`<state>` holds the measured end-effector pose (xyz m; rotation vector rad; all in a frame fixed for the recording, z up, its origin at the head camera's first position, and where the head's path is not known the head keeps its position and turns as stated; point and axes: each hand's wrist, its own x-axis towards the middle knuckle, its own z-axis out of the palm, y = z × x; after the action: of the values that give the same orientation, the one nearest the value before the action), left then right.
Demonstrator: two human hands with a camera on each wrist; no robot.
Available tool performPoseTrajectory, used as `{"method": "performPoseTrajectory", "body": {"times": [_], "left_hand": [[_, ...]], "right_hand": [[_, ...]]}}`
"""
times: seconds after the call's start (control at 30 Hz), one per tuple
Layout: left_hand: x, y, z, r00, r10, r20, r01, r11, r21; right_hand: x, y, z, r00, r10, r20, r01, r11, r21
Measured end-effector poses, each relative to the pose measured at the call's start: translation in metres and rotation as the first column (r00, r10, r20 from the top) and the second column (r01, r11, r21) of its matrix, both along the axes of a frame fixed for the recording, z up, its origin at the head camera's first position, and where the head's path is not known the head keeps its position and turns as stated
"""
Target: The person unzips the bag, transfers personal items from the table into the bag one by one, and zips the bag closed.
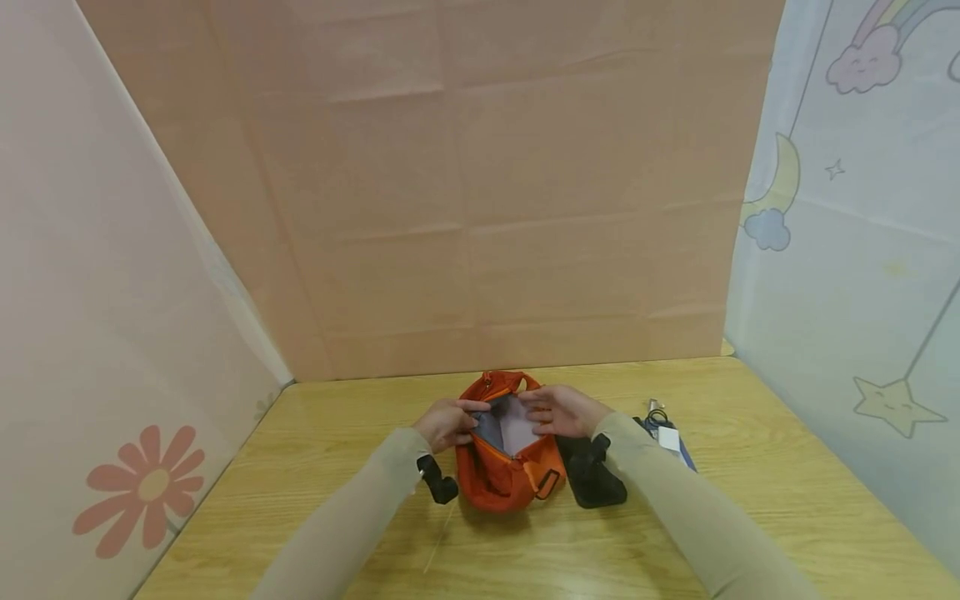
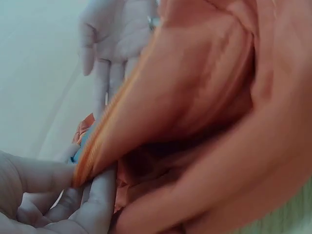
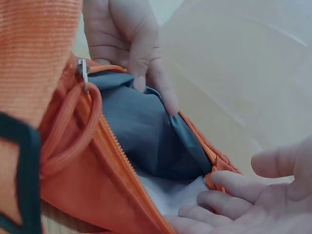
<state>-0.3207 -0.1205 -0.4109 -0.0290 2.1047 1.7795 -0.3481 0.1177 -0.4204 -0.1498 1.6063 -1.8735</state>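
Observation:
An orange zippered bag (image 1: 491,487) lies on the table with its mouth spread wide, showing a grey lining (image 3: 141,126) and a pale inner side. With thumb and fingers, my left hand (image 1: 447,423) pinches the zipper edge (image 2: 100,139) on the bag's left side. At the opposite edge, my right hand (image 1: 562,410) has its fingers loosely extended at the opening, palm turned inward. In the right wrist view, those fingers (image 3: 231,195) rest along the rim. A cord loop (image 3: 66,141) hangs from the zipper pull. The bag's deeper inside is partly hidden.
Right of the bag, a black item (image 1: 596,479) lies partly under my right forearm. Beyond it are a coiled black cable (image 1: 656,417), a white square piece (image 1: 669,439) and something blue (image 1: 686,456). A hanging cloth (image 1: 465,208) backs the wooden table (image 1: 360,408).

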Motion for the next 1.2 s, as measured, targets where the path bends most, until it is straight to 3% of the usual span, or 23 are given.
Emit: {"method": "performPoseTrajectory", "body": {"times": [0.3, 0.6, 0.87, 1.2], "left_hand": [[0.002, 0.006, 0.006, 0.996, -0.029, -0.088, 0.016, 0.989, -0.148], [-0.001, 0.001, -0.003, 0.999, -0.030, 0.029, 0.030, 0.999, 0.023], [-0.001, 0.002, -0.001, 0.999, -0.025, 0.035, 0.024, 1.000, 0.018], [0.000, 0.001, 0.002, 0.999, -0.021, 0.027, 0.020, 1.000, 0.012]], "right_hand": [[0.002, -0.005, -0.001, 1.000, -0.023, -0.008, 0.024, 1.000, 0.020], [0.001, -0.004, -0.004, 1.000, -0.004, -0.007, 0.004, 1.000, 0.006], [0.004, -0.003, 0.000, 0.998, 0.038, -0.050, -0.041, 0.998, -0.045], [0.023, 0.019, 0.027, 0.981, 0.131, -0.142, -0.157, 0.968, -0.196]]}}
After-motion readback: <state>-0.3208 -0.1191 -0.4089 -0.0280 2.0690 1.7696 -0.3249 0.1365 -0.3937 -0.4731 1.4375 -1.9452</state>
